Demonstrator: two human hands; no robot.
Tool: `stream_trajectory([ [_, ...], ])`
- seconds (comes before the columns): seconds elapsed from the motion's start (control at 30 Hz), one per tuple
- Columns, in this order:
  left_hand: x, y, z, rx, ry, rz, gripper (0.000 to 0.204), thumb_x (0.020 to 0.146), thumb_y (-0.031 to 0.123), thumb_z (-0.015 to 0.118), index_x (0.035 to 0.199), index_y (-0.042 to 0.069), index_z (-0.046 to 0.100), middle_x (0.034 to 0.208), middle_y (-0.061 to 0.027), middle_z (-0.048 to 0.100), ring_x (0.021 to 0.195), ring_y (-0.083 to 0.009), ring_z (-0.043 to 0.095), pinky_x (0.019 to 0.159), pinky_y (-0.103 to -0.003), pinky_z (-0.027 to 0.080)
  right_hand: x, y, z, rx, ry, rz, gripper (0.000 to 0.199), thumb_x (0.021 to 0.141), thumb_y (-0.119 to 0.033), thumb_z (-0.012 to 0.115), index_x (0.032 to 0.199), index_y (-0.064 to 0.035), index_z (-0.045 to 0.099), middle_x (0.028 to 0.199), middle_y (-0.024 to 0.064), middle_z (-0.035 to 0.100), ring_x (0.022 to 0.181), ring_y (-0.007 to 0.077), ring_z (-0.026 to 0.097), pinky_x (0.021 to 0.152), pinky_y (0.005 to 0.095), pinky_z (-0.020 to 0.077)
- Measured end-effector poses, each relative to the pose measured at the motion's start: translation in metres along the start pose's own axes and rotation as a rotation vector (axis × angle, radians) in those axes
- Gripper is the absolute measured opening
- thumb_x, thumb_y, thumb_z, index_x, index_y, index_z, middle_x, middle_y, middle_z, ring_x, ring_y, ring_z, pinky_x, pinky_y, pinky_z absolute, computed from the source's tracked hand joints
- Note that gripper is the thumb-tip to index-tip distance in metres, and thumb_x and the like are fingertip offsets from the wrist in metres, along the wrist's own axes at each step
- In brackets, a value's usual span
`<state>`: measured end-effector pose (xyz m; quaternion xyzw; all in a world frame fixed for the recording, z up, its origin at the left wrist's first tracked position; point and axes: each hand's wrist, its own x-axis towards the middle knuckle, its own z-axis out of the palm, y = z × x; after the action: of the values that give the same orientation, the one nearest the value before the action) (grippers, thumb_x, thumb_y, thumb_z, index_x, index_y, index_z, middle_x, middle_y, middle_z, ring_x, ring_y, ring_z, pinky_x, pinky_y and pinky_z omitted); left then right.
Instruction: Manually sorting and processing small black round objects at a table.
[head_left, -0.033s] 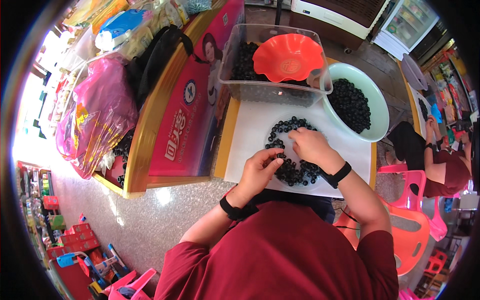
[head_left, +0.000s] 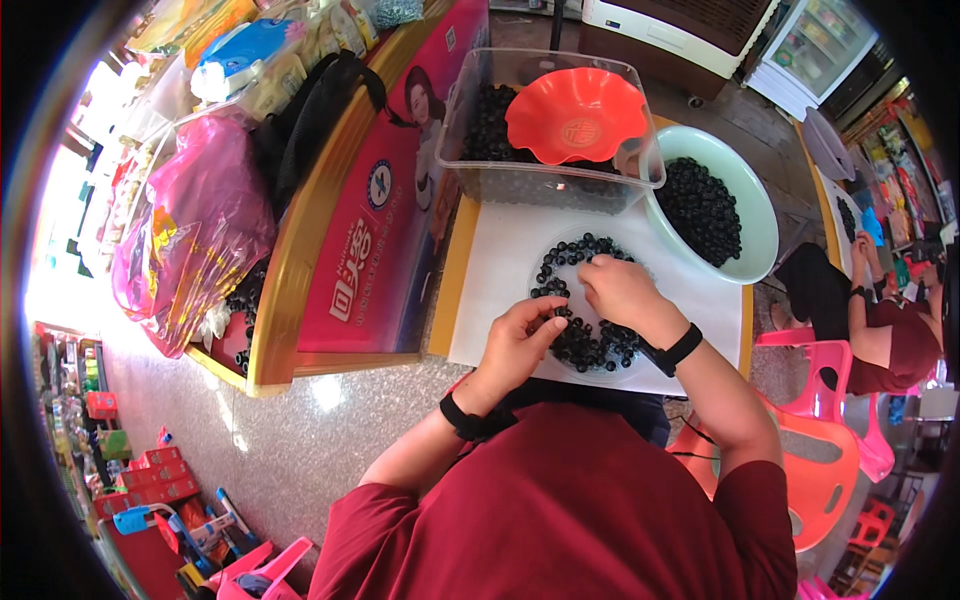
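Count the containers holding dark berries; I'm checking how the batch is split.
3. A clear bin at the back, with an orange bowl resting on it; a green bowl to its right; a clear plate under both hands. Others may be hidden.

Single view only: a head-worn fisheye camera looks steeply down from above the person's red shirt (head_left: 560,500). It faces forward over the white table (head_left: 500,270), close enough that both forearms enter from the lower edge. Straight edges bend near the dark round rim. The floor (head_left: 290,440) shows at lower left.
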<state>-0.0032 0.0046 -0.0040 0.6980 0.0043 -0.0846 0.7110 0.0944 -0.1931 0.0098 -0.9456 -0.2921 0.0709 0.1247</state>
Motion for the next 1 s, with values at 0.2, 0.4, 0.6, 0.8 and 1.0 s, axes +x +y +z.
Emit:
stream_trajectory([
  [0.2,0.002,-0.005,-0.001,0.025,0.014,0.089,0.027,0.095,0.011,0.066,0.121,0.004,0.064,0.079,0.0035,0.058,0.06,-0.0032,0.049,0.051,-0.02,0.042,-0.006,-0.005,-0.008,0.213,0.013,0.051,0.009,0.08,-0.012,0.063,0.083,-0.0035,0.062,0.089,0.0167,0.066,0.08,0.0376,0.065,0.072,0.0472,0.0529],
  [0.4,0.004,-0.004,0.0,0.068,0.002,0.091,0.027,0.094,0.011,0.066,0.121,0.004,0.064,0.08,0.0026,0.058,0.059,-0.0033,0.049,0.051,-0.02,0.043,-0.016,0.002,-0.002,0.34,0.155,0.104,0.01,0.079,-0.011,0.062,0.086,-0.0035,0.065,0.085,0.0174,0.066,0.08,0.0373,0.065,0.072,0.0467,0.052],
  [0.6,0.004,-0.005,0.002,0.079,0.0,0.074,0.027,0.094,0.01,0.066,0.12,0.005,0.065,0.081,0.0026,0.059,0.06,-0.0034,0.05,0.051,-0.02,0.043,-0.015,0.0,0.003,0.133,0.046,0.004,0.011,0.079,-0.01,0.063,0.085,-0.002,0.066,0.091,0.0175,0.065,0.081,0.0377,0.065,0.074,0.0469,0.0533],
  [0.8,0.003,-0.007,0.002,0.079,0.004,0.124,0.027,0.094,0.01,0.066,0.12,0.005,0.065,0.079,0.0027,0.059,0.06,-0.0034,0.05,0.051,-0.02,0.043,-0.012,-0.001,0.004,0.028,-0.061,0.013,0.014,0.077,-0.012,0.063,0.08,0.0005,0.066,0.088,0.0179,0.065,0.082,0.0383,0.065,0.074,0.0473,0.0538],
  [1.0,0.0,-0.002,0.0,0.088,0.025,0.016,0.028,0.089,0.01,0.071,0.117,0.006,0.068,0.088,-0.0017,0.063,0.068,-0.0079,0.055,0.062,-0.024,0.048,-0.022,0.015,-0.011,0.237,0.084,0.113,0.012,0.079,-0.012,0.06,0.081,-0.0024,0.067,0.085,0.0178,0.065,0.083,0.0373,0.064,0.075,0.0461,0.0524],
])
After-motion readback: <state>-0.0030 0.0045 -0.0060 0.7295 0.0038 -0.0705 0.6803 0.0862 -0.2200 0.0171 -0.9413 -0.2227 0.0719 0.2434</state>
